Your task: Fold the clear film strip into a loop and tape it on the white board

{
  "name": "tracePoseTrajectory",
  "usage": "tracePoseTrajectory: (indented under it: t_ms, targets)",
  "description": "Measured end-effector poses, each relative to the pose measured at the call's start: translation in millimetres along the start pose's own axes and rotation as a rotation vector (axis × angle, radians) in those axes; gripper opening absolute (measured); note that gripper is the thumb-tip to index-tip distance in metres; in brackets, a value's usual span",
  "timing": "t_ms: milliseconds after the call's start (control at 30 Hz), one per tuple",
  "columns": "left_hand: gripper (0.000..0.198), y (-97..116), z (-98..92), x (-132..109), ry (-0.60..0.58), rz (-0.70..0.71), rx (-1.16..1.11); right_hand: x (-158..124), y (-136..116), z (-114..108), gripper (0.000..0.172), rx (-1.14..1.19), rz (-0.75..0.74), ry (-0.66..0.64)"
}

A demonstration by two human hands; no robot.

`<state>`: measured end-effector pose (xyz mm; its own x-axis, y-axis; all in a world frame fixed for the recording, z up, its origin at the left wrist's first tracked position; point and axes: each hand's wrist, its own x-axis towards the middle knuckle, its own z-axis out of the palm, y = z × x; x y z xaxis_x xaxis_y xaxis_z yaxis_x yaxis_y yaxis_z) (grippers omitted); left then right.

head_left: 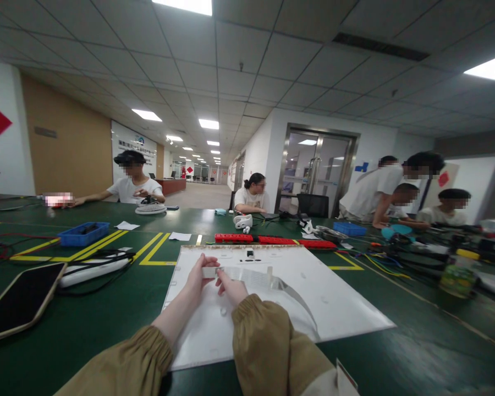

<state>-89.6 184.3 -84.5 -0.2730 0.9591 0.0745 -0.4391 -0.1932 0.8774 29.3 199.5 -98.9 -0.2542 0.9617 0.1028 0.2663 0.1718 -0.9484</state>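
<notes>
Both my hands are over a large white panel (346, 308) lying on the green table. A flat, grey-white ribbon cable (253, 275) runs from between my fingers to the right, then curves down across the panel. My left hand (197, 278) pinches the cable's left end between thumb and fingers. Just beside it, my right hand (233, 287) has its thumb and fingers closed on the cable as well. A small pale tab stands up from the cable midway along. Slots and small clips dot the panel, with a brownish strip along its far edge.
Red connector strips (272, 240) lie beyond the panel. On the left are a phone (20, 297), a white device with a black cord (97, 269) and a blue tray (84, 235). At right stand a yellow-lidded jar (460, 275) and loose wires. Several people sit or lean around the table.
</notes>
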Motion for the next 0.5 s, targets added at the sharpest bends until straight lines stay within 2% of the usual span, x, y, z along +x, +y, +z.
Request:
tracePoseTrajectory:
  t_ms: [100, 167, 500]
  targets:
    - [0.039, -1, 2.0, -3, -0.204, -0.024, -0.051, 4, -2, -2, 0.045, 0.122, -0.038, 0.068]
    - [0.036, -3, 2.7, -4, -0.275, -0.027, -0.044, 6, -3, -2, 0.044, 0.161, -0.047, 0.093]
    - [0.032, -9, 0.6, -1, -0.286, 0.008, 0.046, 13, 5, -2, 0.047, 0.166, -0.031, 0.124]
